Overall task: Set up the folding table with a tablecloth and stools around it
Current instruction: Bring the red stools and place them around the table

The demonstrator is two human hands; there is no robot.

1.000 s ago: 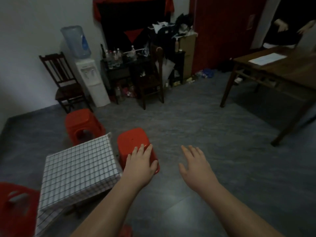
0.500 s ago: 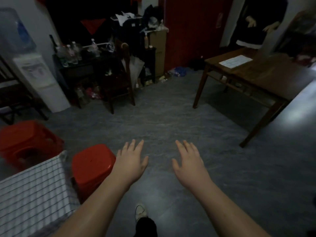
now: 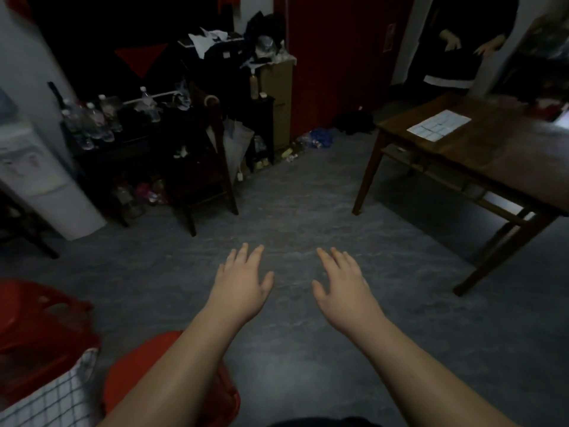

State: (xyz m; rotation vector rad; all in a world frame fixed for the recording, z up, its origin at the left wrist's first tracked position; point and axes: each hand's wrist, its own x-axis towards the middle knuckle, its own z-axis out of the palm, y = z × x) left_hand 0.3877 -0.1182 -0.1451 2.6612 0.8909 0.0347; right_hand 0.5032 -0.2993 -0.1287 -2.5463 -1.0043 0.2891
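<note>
With the left hand (image 3: 243, 285) and right hand (image 3: 341, 288) spread flat and empty over the floor, the red stool (image 3: 132, 374) beside the tablecloth (image 3: 52, 399) at lower left could be kicked unseen

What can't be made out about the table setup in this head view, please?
Head view:
- Tablecloth: cut off by the bottom-left edge; what stands beneath is covered.
- Near red stool: partly hidden behind the left arm.
- Far red stool: blurred, cut by the left edge.
- Any other stools: out of frame.
</note>
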